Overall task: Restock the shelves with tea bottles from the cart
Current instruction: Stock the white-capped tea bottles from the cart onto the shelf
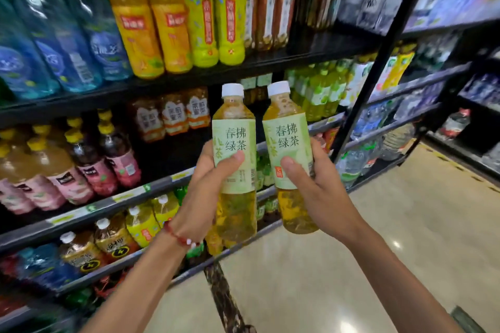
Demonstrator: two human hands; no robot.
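Left hand (208, 184): fingers and thumb wrapped round the left tea bottle (234, 132), thumb lying across the lower front of the label. Firm grip at mid-body. Red bracelet (178, 236) on that wrist.

Right hand (311, 184): same grip on the right tea bottle (287, 140), thumb on the label front, fingers behind it.

Both bottles: white caps, pale green labels, yellow-green liquid. Roughly upright, caps at 12 o'clock, the right one leaning slightly towards 11. They sit side by side with a narrow gap, and I can't tell if they touch lower down. Both are held in the air in front of the shelves (135, 194), not resting on any shelf.

Outward from the hands:
- 12 o'clock, behind the caps: a dark slot in the middle shelf row. Brown-labelled bottles (173, 116) to its 9 o'clock side, green bottles (319, 89) to its 3 o'clock side.
- 9 o'clock: dark bottles with pink labels (89, 167) and yellow caps.
- 10 to 11 o'clock, upper shelf: blue bottles (67, 43), then orange bottles (146, 27), then yellow-green bottles (213, 13).
- 7 to 8 o'clock, lower shelf: amber bottles with white caps (108, 238), partly behind the left forearm.
- 1 to 2 o'clock: black upright post (378, 62) of the shelving. Stock beyond it is blurred.
- 4 to 6 o'clock: glossy beige floor (351, 265), with a dark marbled strip (224, 300) running along the shelf base.
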